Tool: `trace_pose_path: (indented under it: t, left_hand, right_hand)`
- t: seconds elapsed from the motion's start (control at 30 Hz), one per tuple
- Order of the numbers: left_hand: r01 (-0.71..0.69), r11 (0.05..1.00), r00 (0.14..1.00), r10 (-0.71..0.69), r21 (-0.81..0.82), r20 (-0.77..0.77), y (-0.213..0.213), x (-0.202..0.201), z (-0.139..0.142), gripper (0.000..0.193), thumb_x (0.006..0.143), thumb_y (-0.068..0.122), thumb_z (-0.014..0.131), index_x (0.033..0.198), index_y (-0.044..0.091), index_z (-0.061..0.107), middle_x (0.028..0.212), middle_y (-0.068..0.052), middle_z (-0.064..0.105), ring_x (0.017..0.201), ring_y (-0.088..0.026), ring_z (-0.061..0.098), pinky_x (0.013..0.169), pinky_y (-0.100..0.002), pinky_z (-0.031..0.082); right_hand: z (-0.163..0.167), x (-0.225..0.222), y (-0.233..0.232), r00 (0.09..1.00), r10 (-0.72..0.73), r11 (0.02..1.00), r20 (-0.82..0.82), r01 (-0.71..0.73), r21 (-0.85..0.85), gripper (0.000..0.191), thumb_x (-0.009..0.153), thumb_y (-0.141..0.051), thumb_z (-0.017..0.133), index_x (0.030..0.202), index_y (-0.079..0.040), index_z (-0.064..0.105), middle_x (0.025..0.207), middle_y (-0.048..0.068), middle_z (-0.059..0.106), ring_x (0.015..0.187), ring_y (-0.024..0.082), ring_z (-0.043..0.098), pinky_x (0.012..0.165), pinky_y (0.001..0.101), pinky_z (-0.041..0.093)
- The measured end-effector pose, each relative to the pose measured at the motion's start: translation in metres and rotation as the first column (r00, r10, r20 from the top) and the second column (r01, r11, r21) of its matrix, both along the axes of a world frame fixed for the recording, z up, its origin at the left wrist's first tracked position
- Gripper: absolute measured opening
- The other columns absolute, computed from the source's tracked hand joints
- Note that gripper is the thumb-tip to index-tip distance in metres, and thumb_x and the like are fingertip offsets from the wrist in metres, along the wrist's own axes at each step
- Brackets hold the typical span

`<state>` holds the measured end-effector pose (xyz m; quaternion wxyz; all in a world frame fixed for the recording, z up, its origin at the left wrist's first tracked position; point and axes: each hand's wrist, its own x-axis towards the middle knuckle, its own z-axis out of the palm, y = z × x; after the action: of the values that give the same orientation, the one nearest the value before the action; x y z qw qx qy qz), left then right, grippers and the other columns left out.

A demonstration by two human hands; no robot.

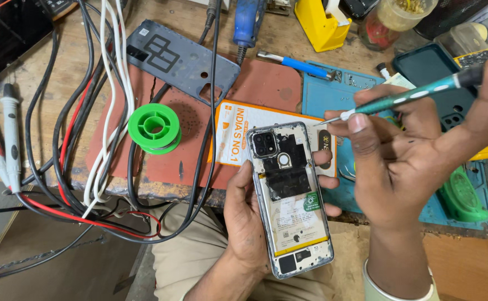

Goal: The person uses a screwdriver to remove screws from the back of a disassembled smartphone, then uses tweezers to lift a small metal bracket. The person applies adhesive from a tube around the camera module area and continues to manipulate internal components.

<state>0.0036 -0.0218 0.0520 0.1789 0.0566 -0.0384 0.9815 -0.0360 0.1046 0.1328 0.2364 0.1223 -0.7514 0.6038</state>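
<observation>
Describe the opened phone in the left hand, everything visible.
The phone has its back cover off, showing a clear or silvery frame, a square camera module at top left, a round ring part below it, black shielding, a pale battery with a green round sticker and a yellow strip, and a black board section at the bottom. It is held upright, tilted slightly, over the bench edge. The left hand cradles it from behind, fingers wrapping its right edge. Nothing else touches it.

Phone-repair workshop: solder spool (155, 127), probes (1, 139), tangled cables (96, 128).
</observation>
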Motion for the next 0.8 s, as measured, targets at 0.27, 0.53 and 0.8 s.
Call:
trace_pose_path:
  t: [0.27, 0.53, 0.8]
  left_hand:
    - [-0.005, 1.000, 1.000, 0.005, -0.002, 0.014, 0.000, 0.001, -0.001, 0.075, 0.112, 0.054, 0.025, 0.155, -0.004, 0.045, 0.140, -0.023, 0.061, 0.117, -0.036, 0.066, 0.093, -0.050, 0.061]
    - [0.014, 1.000, 0.998, -0.013, -0.013, 0.056, 0.000, 0.001, -0.002, 0.076, 0.111, 0.054, 0.025, 0.154, -0.005, 0.046, 0.139, -0.023, 0.061, 0.115, -0.036, 0.066, 0.092, -0.050, 0.061]
    - [-0.008, 0.999, 1.000, 0.008, -0.050, 0.001, 0.000, 0.000, -0.002, 0.076, 0.112, 0.053, 0.026, 0.157, -0.006, 0.045, 0.142, -0.025, 0.060, 0.116, -0.036, 0.066, 0.091, -0.047, 0.062]
  right_hand:
    - [-0.032, -0.003, 0.018, 0.975, 0.107, 0.928, -0.195, -0.027, 0.372, 0.083, 0.120, 0.012, 0.059, 0.162, -0.028, 0.000, 0.141, 0.016, 0.048, 0.108, 0.020, 0.063, 0.089, 0.0324, 0.064]
    - [-0.036, -0.006, 0.021, 0.970, 0.139, 0.930, -0.199, -0.059, 0.363, 0.082, 0.113, 0.008, 0.063, 0.160, -0.020, 0.003, 0.149, 0.011, 0.040, 0.108, 0.019, 0.063, 0.080, 0.0293, 0.066]
    - [-0.035, -0.013, 0.025, 0.945, 0.173, 0.932, -0.277, -0.066, 0.356, 0.067, 0.118, 0.012, 0.067, 0.159, -0.017, 0.021, 0.150, 0.000, 0.039, 0.105, 0.017, 0.065, 0.081, 0.0264, 0.062]
